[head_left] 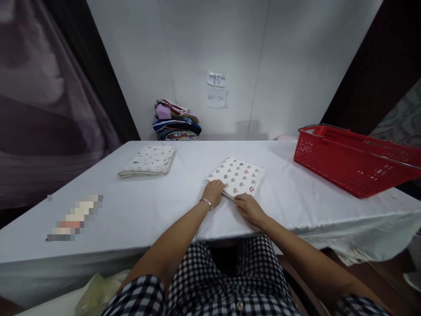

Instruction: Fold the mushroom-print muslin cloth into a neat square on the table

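A folded white cloth [237,175] with grey, red, blue and green mushroom-like prints lies on the white-covered table [184,210] in front of me. My left hand [213,193], with a bracelet at the wrist, grips the near left edge of this cloth. At its near corner, my right hand [250,210] has the edge pinched between thumb and fingers. Parts of the fingers of both hands are hidden by the cloth and the hands themselves. Further left rests a second folded cloth [153,159], white with small dark prints, apart from both hands.
A red plastic basket [355,158] with metal handles stands at the right. Behind the table's far edge rises a stack of folded fabrics [177,123]. Paper notes [217,97] hang on the white wall. A pixelated, blurred item [77,219] lies at the left.
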Demonstrator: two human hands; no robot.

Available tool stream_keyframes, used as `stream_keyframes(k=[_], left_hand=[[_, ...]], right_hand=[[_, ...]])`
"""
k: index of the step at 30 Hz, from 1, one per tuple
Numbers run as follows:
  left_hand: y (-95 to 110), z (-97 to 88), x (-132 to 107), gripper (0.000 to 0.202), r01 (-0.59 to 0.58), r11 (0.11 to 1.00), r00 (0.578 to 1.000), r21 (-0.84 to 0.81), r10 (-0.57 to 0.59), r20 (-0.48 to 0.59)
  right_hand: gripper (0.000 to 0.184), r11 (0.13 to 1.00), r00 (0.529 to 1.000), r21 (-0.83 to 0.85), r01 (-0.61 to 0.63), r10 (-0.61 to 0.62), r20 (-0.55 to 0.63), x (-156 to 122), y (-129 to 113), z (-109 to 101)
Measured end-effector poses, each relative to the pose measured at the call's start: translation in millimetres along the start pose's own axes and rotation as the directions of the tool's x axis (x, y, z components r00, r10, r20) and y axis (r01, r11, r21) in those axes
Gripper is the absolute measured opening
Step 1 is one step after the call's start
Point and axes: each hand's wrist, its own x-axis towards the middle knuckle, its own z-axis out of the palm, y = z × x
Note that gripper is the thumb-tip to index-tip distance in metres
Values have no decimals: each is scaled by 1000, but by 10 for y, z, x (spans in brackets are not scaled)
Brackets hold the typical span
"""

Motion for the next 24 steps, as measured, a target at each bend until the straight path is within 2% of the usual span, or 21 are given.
stream_keyframes(k=[4,6,7,8,9,10,11,12,13,14,15,16,18,20,24], left_hand=[[163,-14,-3,49,-108,993,994,-41,108,-15],[229,6,23,50,-152,987,988,-47,151,-8],[250,25,40,49,-164,985,986,-48,164,-2],[262,48,58,49,-169,984,985,-49,170,5],[267,74,75,48,-168,985,986,-49,169,12],[268,102,90,47,-164,985,986,-47,165,17],[265,130,102,45,-159,986,987,-43,160,17],[262,155,111,44,-157,987,987,-38,157,12],[261,175,116,43,-156,987,988,-31,156,4],[263,189,119,42,-156,987,988,-26,156,-5],[267,196,119,42,-155,988,988,-21,154,-10],[274,197,117,42,-152,988,988,-17,152,-9],[294,181,110,41,-151,988,989,-14,151,3],[314,157,102,41,-154,988,988,-21,154,17],[340,122,87,46,-133,990,991,-55,133,3]], right_hand=[[23,964,983,253,-85,122,-135,-186,110,-29],[20,903,934,400,-156,266,-239,-250,202,-35],[19,852,875,483,-204,380,-300,-271,259,-46],[20,774,785,580,-255,516,-344,-282,319,-63],[25,660,670,689,-299,659,-341,-285,379,-85],[33,508,554,798,-325,786,-275,-279,432,-110],[42,327,456,886,-328,876,-154,-267,475,-136],[51,141,393,939,-313,919,-7,-251,503,-160],[59,-25,368,956,-292,920,136,-232,514,-180],[65,-153,374,949,-275,893,252,-213,510,-195],[68,-238,391,934,-266,859,330,-195,491,-206],[68,-288,410,921,-261,831,376,-180,464,-211],[62,-335,433,905,-263,797,420,-157,407,-209],[47,-373,463,887,-270,758,460,-144,375,-197],[12,-444,565,846,-296,633,530,-110,429,-169]])
